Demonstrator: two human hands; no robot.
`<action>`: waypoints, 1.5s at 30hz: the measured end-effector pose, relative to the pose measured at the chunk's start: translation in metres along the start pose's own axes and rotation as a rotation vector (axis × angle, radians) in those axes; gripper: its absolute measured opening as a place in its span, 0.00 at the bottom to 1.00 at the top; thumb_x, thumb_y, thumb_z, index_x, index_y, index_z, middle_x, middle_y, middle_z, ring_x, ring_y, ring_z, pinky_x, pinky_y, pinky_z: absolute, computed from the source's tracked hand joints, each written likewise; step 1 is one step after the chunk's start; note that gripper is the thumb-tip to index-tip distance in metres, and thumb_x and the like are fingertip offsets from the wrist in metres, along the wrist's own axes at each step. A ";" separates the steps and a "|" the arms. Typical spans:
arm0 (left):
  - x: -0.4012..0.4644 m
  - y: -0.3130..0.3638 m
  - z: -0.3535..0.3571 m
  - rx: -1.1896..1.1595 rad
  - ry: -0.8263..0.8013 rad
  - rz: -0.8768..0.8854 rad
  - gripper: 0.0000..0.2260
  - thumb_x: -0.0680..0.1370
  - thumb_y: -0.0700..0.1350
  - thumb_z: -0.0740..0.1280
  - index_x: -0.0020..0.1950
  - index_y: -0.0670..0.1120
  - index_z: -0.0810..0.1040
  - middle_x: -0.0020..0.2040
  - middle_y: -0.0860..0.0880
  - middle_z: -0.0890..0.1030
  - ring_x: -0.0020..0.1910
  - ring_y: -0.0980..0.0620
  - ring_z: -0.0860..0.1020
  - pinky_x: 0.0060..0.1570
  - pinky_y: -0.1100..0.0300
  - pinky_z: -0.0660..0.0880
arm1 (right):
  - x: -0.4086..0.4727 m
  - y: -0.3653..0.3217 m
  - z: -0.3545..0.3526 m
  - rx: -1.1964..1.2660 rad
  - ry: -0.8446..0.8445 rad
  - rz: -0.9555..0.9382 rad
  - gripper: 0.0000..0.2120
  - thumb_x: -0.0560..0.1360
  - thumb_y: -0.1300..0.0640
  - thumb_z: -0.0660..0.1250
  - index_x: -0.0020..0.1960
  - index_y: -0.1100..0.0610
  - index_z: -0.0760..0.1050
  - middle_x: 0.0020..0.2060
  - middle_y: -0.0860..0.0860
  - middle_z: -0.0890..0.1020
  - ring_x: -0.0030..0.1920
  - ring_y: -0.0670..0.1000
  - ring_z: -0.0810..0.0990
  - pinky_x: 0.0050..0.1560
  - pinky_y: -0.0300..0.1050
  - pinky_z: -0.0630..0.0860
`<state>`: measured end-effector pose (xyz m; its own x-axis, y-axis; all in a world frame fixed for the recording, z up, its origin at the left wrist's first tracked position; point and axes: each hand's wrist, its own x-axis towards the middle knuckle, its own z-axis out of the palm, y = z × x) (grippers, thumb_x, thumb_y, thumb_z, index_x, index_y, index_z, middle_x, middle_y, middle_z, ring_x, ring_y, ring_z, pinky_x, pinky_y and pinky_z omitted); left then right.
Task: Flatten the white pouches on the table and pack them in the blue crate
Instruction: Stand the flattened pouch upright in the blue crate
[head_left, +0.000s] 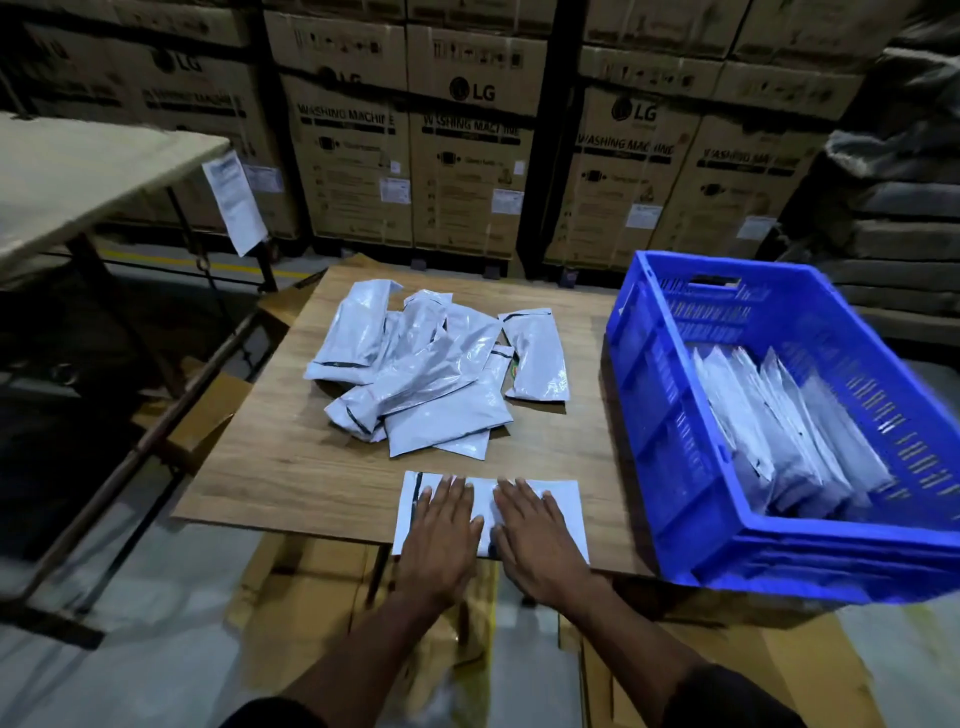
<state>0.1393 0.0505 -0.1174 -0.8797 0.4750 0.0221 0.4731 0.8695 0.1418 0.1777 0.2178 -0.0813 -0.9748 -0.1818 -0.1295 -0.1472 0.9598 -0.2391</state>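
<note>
Left hand (441, 525) and right hand (532, 525), fingers straight, press one flat white pouch (563, 499) on the woodgrain surface (280, 467). Glossy crumpled pouches (431, 364) lie heaped just beyond it; right of it, the slotted blue crate (670, 415) (pouches inside, upright).

Along the far wall stood stacked cardboard cartons (470, 171) printed with LG and "washing machine", each bearing a small white label. To the far left was a second table (78, 176) with a pale top and dark legs, and a printed white sheet (235, 202) hung from its right corner. A yellow line (208, 267) ran across the grey floor beneath it. Flattened cardboard (311, 587) lay on the floor near the front, and dark sacks (904, 208) were piled at the far right.
</note>
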 end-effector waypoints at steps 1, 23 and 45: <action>0.003 -0.001 0.000 -0.002 -0.008 -0.014 0.32 0.88 0.51 0.40 0.66 0.36 0.80 0.65 0.39 0.81 0.66 0.41 0.79 0.74 0.49 0.52 | 0.003 -0.002 0.001 -0.022 -0.003 0.012 0.28 0.81 0.48 0.47 0.73 0.60 0.71 0.73 0.55 0.71 0.74 0.58 0.68 0.72 0.60 0.61; 0.004 -0.019 0.011 0.004 0.066 0.051 0.26 0.83 0.56 0.52 0.79 0.49 0.67 0.79 0.51 0.66 0.77 0.37 0.64 0.71 0.37 0.66 | 0.014 0.002 0.028 -0.158 0.033 0.055 0.28 0.82 0.45 0.48 0.79 0.53 0.63 0.77 0.48 0.65 0.78 0.55 0.60 0.72 0.58 0.50; 0.004 -0.034 0.023 -0.101 0.259 0.032 0.23 0.83 0.50 0.55 0.74 0.43 0.73 0.73 0.43 0.75 0.75 0.39 0.69 0.70 0.44 0.67 | 0.034 -0.021 0.016 -0.120 -0.079 0.157 0.35 0.75 0.40 0.36 0.81 0.47 0.49 0.80 0.50 0.51 0.79 0.59 0.44 0.73 0.70 0.44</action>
<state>0.1206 0.0263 -0.1452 -0.8536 0.4402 0.2786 0.5050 0.8307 0.2345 0.1504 0.1877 -0.0958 -0.9717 -0.0394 -0.2328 -0.0177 0.9954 -0.0942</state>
